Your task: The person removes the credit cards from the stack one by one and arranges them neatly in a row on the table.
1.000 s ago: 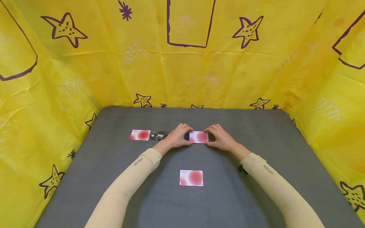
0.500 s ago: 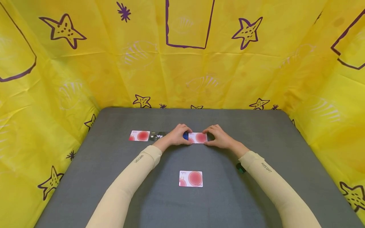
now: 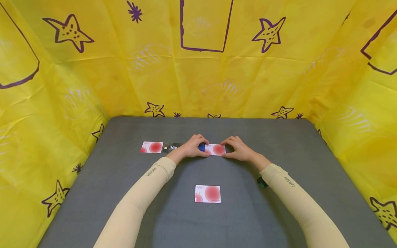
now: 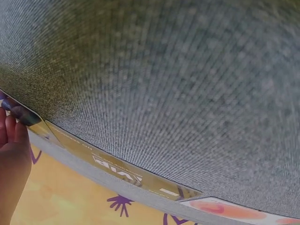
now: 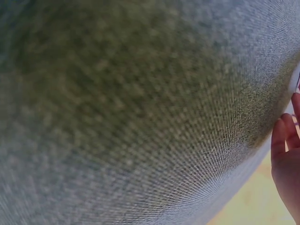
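Observation:
Both hands hold a white-and-pink plastic card (image 3: pixel 215 150) at the far end of a row of cards. My left hand (image 3: pixel 194 146) has its thumb and forefinger at the card's left corners. At the right corners are the thumb and forefinger of my right hand (image 3: pixel 241 149). A dark blue card (image 3: pixel 201 147) shows partly beside my left fingers; the hand covers the rest. Further left lie a black Vip card (image 3: pixel 171 147) and another white-and-pink card (image 3: pixel 152 147). In the left wrist view the Vip card (image 4: pixel 117 168) appears upside down.
A matching white-and-pink card (image 3: pixel 207 194) lies apart, nearer to me, between my forearms. The grey tabletop (image 3: pixel 273 137) has yellow cloth (image 3: pixel 201 79) with purple starfish drawings behind it and along both sides.
The card between my hands has come slightly left and down, its left edge by the blue card. Over the last half second the hands have hardly moved.

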